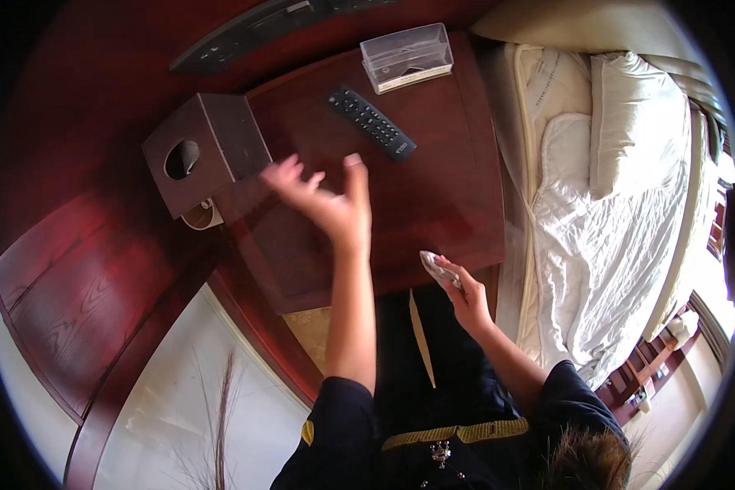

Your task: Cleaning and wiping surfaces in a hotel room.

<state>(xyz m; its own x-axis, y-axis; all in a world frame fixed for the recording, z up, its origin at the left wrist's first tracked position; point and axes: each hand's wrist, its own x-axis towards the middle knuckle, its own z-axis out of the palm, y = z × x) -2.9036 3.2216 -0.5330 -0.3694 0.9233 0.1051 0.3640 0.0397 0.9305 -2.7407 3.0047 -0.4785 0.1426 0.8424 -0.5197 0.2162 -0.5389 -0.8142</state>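
My left hand (327, 205) is raised over the dark red wooden tabletop (429, 202), its fingers apart and blurred by motion. It holds nothing, and its fingertips are nearest to the dark brown tissue box (199, 150), which has a round hole in one face. Low at the front edge of the tabletop, my right hand (470, 303) grips a small crumpled pale grey cloth or wipe (441, 269), partly hidden by the fingers. A black remote control (372, 124) lies slantwise on the tabletop, beyond both hands. Behind it stands a clear plastic box (407, 56).
To the right is a bed with a rumpled white quilt (600, 263) and a pillow (637, 122). A long black device (251, 30) lies along the back. Below the tissue box a round-ended object (202, 215) shows partly. A red wooden panel (79, 294) stands left.
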